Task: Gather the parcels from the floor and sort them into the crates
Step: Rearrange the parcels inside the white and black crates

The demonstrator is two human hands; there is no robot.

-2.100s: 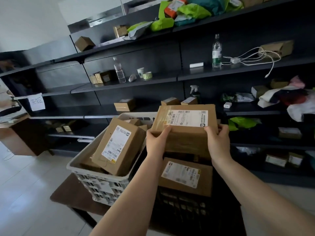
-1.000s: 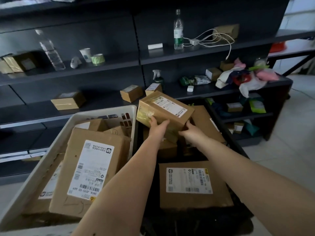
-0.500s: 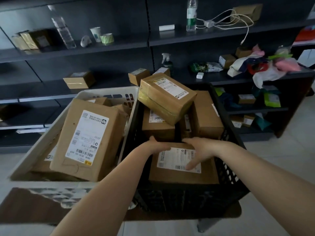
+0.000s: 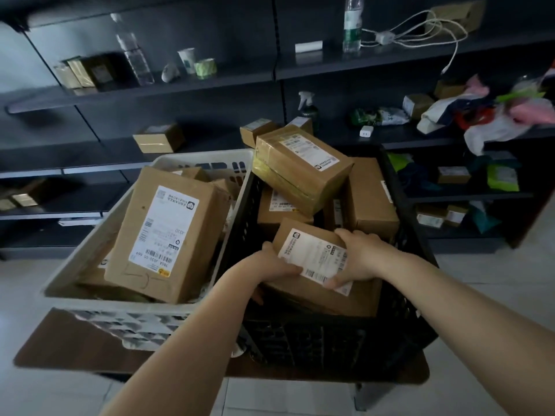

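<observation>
A black crate (image 4: pixel 330 337) and a white crate (image 4: pixel 126 319) stand side by side on a brown table (image 4: pixel 60 346). Both hold several brown cardboard parcels. My left hand (image 4: pixel 273 265) and my right hand (image 4: pixel 357 256) grip the two sides of a labelled parcel (image 4: pixel 315 256) at the front of the black crate, and it is tilted up. A taped parcel (image 4: pixel 300 166) lies on top of the pile at the back of that crate. A large labelled parcel (image 4: pixel 168 232) leans in the white crate.
Dark shelves (image 4: pixel 210 82) run behind the crates with small boxes, bottles (image 4: pixel 351 22), cups, a white cable (image 4: pixel 420 31) and bags of clothing (image 4: pixel 495 112). Pale tiled floor (image 4: pixel 495 295) lies to the right and left of the table.
The taped parcel was set down on the pile at the back of the black crate and let go. Both hands came back to the front parcel, gripped it and tilted it up.
</observation>
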